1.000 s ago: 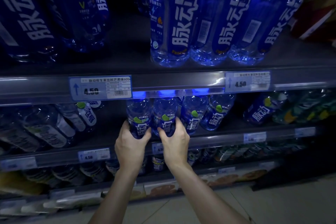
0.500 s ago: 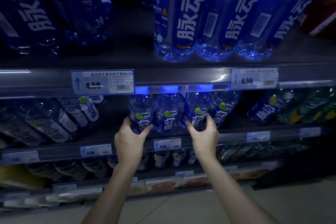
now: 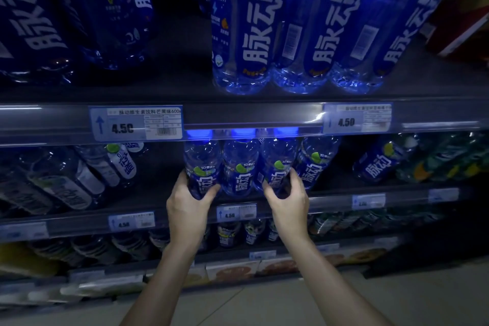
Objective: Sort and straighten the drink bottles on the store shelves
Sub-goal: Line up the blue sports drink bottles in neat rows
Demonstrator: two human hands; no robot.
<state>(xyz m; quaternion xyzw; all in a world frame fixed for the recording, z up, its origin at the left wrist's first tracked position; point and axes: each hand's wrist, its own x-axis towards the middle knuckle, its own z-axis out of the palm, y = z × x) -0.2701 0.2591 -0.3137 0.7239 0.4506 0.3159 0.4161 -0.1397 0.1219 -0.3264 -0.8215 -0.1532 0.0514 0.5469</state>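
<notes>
Several blue drink bottles with white lettering and green spots stand in a row at the front of the middle shelf (image 3: 344, 193). My left hand (image 3: 189, 205) is wrapped around the leftmost bottle (image 3: 202, 167) of the row. My right hand (image 3: 287, 200) grips the third bottle (image 3: 277, 164). Between them stands a second bottle (image 3: 240, 169), touched by neither hand as far as I can see. A fourth bottle (image 3: 316, 164) leans just right of my right hand.
Larger blue bottles (image 3: 254, 34) fill the top shelf above a price rail (image 3: 238, 116) with 4.50 tags. Clear bottles (image 3: 79, 180) lie tilted at the middle shelf's left, more blue and green bottles (image 3: 383, 161) at its right. Lower shelves hold dark bottles and packets; pale floor below.
My right hand moved from the second bottle to the third bottle on the right and closed on it. My left hand stays on the leftmost bottle.
</notes>
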